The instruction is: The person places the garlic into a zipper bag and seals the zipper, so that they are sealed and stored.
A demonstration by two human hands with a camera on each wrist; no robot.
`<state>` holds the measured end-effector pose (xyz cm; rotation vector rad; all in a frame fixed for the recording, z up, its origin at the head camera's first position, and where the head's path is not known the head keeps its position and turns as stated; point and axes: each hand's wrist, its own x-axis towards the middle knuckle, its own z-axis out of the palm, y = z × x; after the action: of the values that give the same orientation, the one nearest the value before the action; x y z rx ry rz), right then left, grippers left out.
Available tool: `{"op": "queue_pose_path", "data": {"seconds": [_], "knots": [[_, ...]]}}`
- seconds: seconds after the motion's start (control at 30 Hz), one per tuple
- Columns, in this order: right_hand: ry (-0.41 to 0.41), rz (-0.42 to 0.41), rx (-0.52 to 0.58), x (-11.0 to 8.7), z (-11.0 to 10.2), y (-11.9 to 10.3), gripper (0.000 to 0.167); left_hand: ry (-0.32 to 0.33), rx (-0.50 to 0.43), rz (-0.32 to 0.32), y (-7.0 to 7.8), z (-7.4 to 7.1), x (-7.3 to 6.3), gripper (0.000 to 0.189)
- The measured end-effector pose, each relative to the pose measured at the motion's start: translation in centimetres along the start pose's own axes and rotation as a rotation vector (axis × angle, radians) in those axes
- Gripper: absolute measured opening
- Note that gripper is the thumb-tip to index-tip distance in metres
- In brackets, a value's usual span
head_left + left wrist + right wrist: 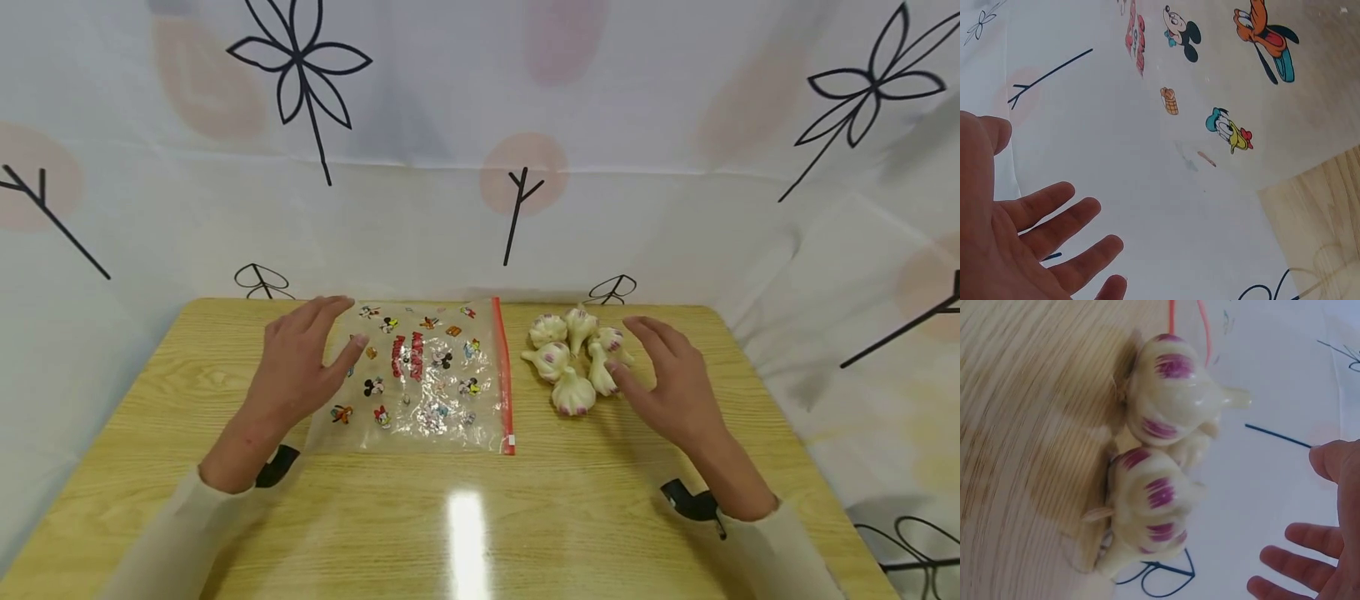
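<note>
A clear zip bag (442,400) printed with cartoon characters lies flat on the wooden table, its red zip edge (504,375) facing right. Over the bag's left side hovers my left hand (296,362), fingers extended and holding nothing. To the right of the zip edge, several garlic bulbs (573,392), cream with purple patches, sit in a cluster. My right hand (671,387) is held just right of the cluster, fingers spread and nothing in the grasp. The right wrist view shows garlic bulbs (1169,394) apart from that hand's fingers (1297,565).
The light wooden table (360,533) has a bright glare patch near its front. A white cloth (420,225) with plant drawings hangs behind and beside the table. Each wrist carries a black strap mount (690,502).
</note>
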<state>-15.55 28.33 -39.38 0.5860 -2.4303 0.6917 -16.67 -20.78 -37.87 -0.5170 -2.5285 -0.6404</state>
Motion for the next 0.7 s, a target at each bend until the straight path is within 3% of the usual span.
{"op": "queue_pose_path", "data": {"seconds": [0.37,0.7], "knots": [[-0.020,-0.017,0.020,0.0,0.3,-1.7,0.064,-0.021,-0.016,0.011,0.5,0.5,-0.3,0.054],[-0.021,-0.119,0.028,-0.5,1.1,-3.1,0.068,-0.072,-0.019,0.043,1.9,1.5,-0.7,0.057]]}}
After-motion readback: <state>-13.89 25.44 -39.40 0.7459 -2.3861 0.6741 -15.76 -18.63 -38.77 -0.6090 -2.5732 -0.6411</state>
